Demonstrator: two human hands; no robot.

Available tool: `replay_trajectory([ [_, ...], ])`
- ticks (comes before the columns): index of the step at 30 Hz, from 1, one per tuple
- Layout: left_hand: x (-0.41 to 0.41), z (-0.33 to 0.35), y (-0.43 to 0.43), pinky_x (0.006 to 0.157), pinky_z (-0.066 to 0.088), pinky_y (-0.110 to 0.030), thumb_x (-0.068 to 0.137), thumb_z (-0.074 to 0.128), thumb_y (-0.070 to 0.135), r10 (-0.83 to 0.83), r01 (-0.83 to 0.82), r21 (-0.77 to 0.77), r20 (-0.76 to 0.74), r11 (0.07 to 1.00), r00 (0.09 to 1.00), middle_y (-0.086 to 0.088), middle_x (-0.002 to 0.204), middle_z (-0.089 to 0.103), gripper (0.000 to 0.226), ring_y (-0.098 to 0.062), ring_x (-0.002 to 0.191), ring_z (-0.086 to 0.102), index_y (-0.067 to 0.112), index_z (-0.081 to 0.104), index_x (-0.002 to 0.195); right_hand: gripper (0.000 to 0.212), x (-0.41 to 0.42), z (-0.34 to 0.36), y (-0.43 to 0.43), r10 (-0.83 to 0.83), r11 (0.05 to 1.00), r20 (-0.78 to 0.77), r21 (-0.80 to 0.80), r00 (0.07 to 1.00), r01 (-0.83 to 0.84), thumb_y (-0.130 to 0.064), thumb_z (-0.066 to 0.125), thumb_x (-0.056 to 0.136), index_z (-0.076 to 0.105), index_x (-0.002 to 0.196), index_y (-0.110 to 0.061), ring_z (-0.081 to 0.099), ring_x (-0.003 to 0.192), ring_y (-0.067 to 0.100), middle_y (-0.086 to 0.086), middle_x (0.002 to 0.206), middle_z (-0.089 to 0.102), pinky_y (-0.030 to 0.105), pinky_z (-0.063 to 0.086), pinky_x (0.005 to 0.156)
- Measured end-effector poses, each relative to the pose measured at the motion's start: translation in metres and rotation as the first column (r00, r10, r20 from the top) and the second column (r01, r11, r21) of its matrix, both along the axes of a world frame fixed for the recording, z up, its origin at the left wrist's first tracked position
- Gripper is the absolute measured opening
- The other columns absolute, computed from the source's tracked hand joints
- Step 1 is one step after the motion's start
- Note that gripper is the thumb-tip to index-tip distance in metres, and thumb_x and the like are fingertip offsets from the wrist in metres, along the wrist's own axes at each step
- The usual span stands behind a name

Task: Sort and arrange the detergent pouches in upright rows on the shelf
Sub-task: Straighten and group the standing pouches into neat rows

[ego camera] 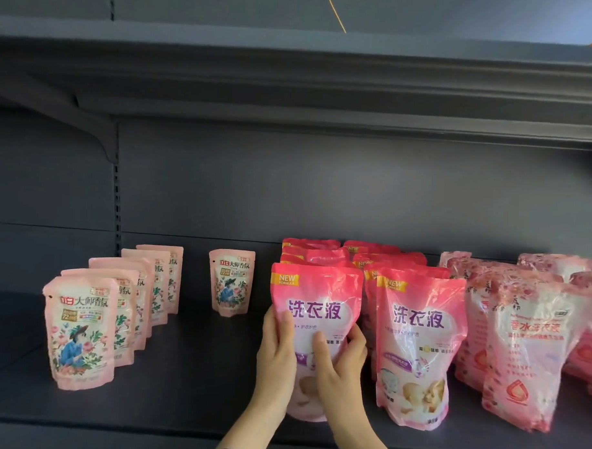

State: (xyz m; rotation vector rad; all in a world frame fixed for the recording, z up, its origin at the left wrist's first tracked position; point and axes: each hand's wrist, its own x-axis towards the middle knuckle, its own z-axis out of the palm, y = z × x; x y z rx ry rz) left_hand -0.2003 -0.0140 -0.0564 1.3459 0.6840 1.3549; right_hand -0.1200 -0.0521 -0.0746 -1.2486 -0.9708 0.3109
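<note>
A bright pink detergent pouch (315, 299) with purple lettering stands upright at the front of a row on the dark shelf (188, 388). My left hand (276, 351) grips its left edge and my right hand (340, 360) lies across its front, fingers curled on it. A second row of the same pouches (418, 346) stands just to the right. On the left, small pale pink floral pouches (79, 327) form an upright row, with one more floral pouch (231, 282) alone further back. Translucent pink pouches (532, 350) stand in rows at the right.
The upper shelf (293, 73) overhangs the space. A slotted upright post (116, 198) runs down the back panel at the left. Bare shelf surface lies between the floral row and the bright pink rows.
</note>
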Motion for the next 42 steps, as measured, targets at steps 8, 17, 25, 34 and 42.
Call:
replay_trajectory([
  [8,-0.040,0.024,0.017,0.077,0.047,-0.007,0.085,0.063,0.036,0.129,-0.068,0.312,-0.179,0.948,0.975,0.011,0.109,0.065,0.031,0.008,0.097,0.060,0.028,0.056,0.113,0.074,0.018,0.033,-0.020,-0.040,0.992,0.282,0.127,0.959,0.005,-0.004,0.065,0.083,0.024,0.141,-0.026,0.029,0.137,0.011,-0.006,0.143,0.030,0.034,0.032,0.113],
  [17,-0.089,0.091,0.046,0.067,0.053,-0.022,0.094,0.059,0.031,0.198,0.221,0.454,-0.707,0.863,0.680,0.012,0.072,0.070,0.006,0.000,0.066,0.067,0.035,0.057,0.090,0.046,0.046,0.103,-0.021,-0.225,0.965,0.790,0.101,0.571,0.240,-0.005,0.059,0.086,0.050,0.129,-0.017,0.054,0.094,0.018,-0.003,0.114,0.054,0.030,0.043,0.068],
  [25,-0.182,0.142,0.087,0.077,0.055,-0.033,0.090,0.060,0.038,0.316,0.405,0.475,-0.861,0.781,0.399,0.011,0.077,0.072,0.007,-0.001,0.069,0.066,0.034,0.066,0.087,0.010,-0.027,0.162,-0.014,-0.105,0.953,0.975,0.042,0.196,0.299,-0.025,0.058,0.085,0.067,0.091,-0.024,0.060,0.087,0.019,-0.006,0.091,0.063,0.038,0.051,0.067],
  [34,-0.309,0.158,0.153,0.070,0.047,-0.017,0.079,0.065,0.056,0.376,0.495,0.501,-0.864,0.710,0.336,0.026,0.089,0.064,0.016,0.013,0.087,0.056,0.043,0.066,0.089,0.010,-0.165,0.152,0.071,0.259,0.953,0.942,-0.285,0.215,0.102,-0.044,0.059,0.084,0.060,0.090,-0.036,0.059,0.083,0.001,-0.018,0.093,0.060,0.025,0.052,0.071],
  [42,-0.353,0.149,0.187,0.085,0.046,-0.029,0.072,0.073,0.057,0.403,0.510,0.488,-0.873,0.708,0.275,0.033,0.094,0.054,0.026,0.013,0.096,0.045,0.048,0.061,0.093,0.024,-0.208,0.148,0.115,0.297,0.947,0.919,-0.318,0.259,0.045,-0.053,0.064,0.081,0.060,0.099,-0.038,0.054,0.073,-0.011,-0.021,0.087,0.055,0.020,0.049,0.064],
])
